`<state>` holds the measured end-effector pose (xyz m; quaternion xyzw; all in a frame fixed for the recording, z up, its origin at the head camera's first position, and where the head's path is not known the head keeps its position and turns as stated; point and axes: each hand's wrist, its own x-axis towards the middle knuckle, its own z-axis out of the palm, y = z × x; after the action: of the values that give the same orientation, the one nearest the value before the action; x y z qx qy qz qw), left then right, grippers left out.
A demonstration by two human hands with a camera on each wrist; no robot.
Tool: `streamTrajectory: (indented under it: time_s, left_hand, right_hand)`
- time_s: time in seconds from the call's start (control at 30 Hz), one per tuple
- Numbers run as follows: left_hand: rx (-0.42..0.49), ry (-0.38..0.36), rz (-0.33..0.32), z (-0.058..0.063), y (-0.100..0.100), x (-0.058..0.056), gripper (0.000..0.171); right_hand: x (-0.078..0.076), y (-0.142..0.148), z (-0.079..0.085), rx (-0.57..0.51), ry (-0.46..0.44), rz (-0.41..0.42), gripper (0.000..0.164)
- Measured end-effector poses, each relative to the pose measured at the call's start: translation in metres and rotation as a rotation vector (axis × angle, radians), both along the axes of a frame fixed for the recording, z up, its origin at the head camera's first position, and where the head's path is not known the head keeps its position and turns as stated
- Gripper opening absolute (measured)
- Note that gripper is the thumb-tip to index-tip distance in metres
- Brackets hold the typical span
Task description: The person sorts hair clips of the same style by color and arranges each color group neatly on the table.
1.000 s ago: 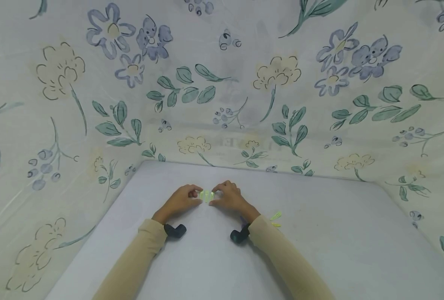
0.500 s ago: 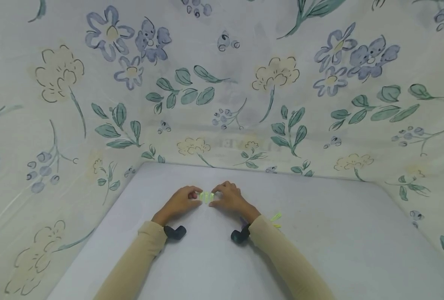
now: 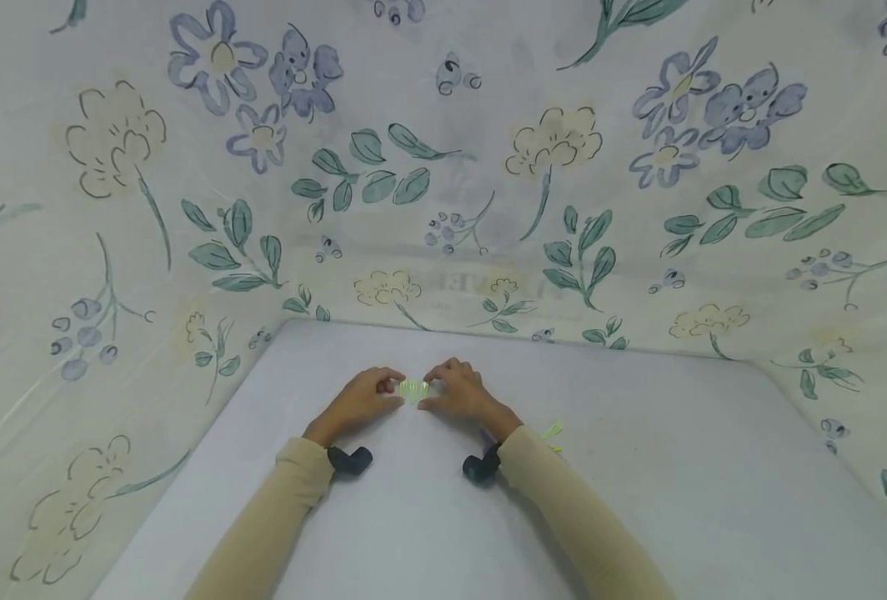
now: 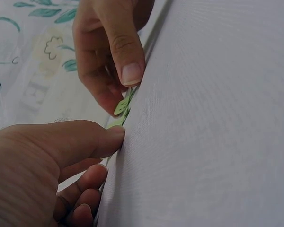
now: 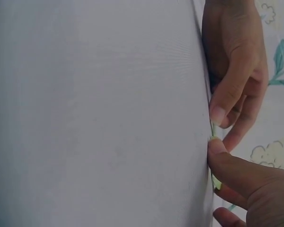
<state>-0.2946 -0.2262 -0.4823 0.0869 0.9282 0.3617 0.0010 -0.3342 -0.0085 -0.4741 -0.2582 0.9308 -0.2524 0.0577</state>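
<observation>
Three small yellow-green hair clips stand side by side in a short row on the white table, the middle one (image 3: 413, 392) between the two hands. From the left, my left hand (image 3: 357, 402) pinches the left clip (image 3: 403, 390) at its ends with thumb and forefinger. My right hand (image 3: 458, 394) does the same with the right clip (image 3: 424, 389) from the other side. In the left wrist view a green clip (image 4: 121, 106) shows flat near the right hand's fingertips, close over the cloth. The right wrist view shows a clip edge (image 5: 218, 183) beneath the right thumb.
Two more yellow-green clips, the upper one (image 3: 552, 431) and the lower one (image 3: 555, 449), lie beside the right sleeve, which partly covers them. The white tabletop (image 3: 676, 483) ends at a floral curtain (image 3: 473, 250) behind and at both sides.
Both hands keep their hold on the row of clips with hardly any motion. The head view tilts slightly, and the right sleeve covers a bit more of the loose clips.
</observation>
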Motion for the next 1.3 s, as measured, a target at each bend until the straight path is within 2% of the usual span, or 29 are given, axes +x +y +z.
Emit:
streamTrajectory:
  time_s: [0.33, 0.57, 0.73, 0.87, 1.3]
  left_hand:
    - [0.011, -0.002, -0.019, -0.008, -0.004, -0.005, 0.039]
    - [-0.012, -0.007, -0.018, -0.013, -0.003, -0.004, 0.04]
    - [-0.019, -0.012, -0.003, -0.011, -0.003, -0.007, 0.04]
    - [-0.023, -0.015, 0.005, -0.008, -0.003, -0.008, 0.041]
    - [-0.018, -0.031, 0.013, -0.003, -0.001, -0.005, 0.042]
  right_hand:
    - [0.0, 0.0, -0.002, 0.019, 0.006, 0.004, 0.051]
    - [0.002, 0.0, -0.004, 0.055, -0.013, -0.008, 0.055]
    - [0.004, 0.002, 0.012, -0.046, -0.06, -0.016, 0.06]
    - [0.005, 0.01, 0.029, -0.134, -0.036, -0.018, 0.056]
    - [0.023, 0.06, 0.065, -0.146, 0.022, -0.041, 0.039]
